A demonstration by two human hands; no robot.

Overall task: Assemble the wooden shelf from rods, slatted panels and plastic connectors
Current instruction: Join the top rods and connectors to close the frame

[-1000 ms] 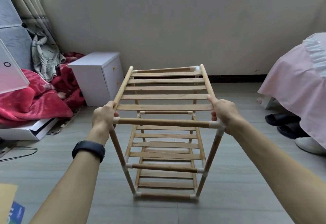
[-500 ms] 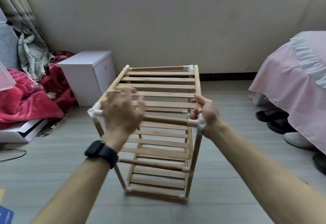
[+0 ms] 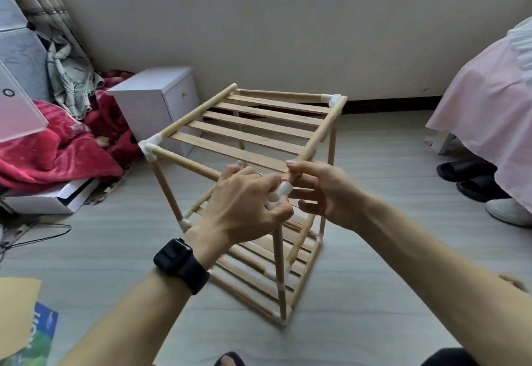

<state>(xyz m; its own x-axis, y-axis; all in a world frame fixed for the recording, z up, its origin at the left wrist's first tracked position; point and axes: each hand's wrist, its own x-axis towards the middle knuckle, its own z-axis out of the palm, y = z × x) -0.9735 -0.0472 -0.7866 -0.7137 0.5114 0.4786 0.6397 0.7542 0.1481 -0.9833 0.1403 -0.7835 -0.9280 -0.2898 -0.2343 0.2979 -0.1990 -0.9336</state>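
Note:
The wooden shelf (image 3: 250,132) stands upright on the floor, turned so one corner faces me. It has slatted panels at the top, middle and bottom, joined by rods and white plastic connectors. Both hands meet at the near top corner. My left hand (image 3: 244,207), with a black watch on its wrist, grips the white corner connector (image 3: 280,192) from the left. My right hand (image 3: 322,190) pinches the top side rod (image 3: 319,135) just where it enters that connector. The fingers hide most of the connector.
A white bedside cabinet (image 3: 161,100) stands behind the shelf at the left. Red bedding (image 3: 63,146) and a white box lie further left. A pink bed skirt (image 3: 486,112) with slippers (image 3: 472,175) under it is at the right. Printed paper (image 3: 31,334) lies at lower left.
The shelf has turned so a corner faces me. My left hand has come across from the left side to the near corner connector, and my right hand has shifted to the rod at that corner.

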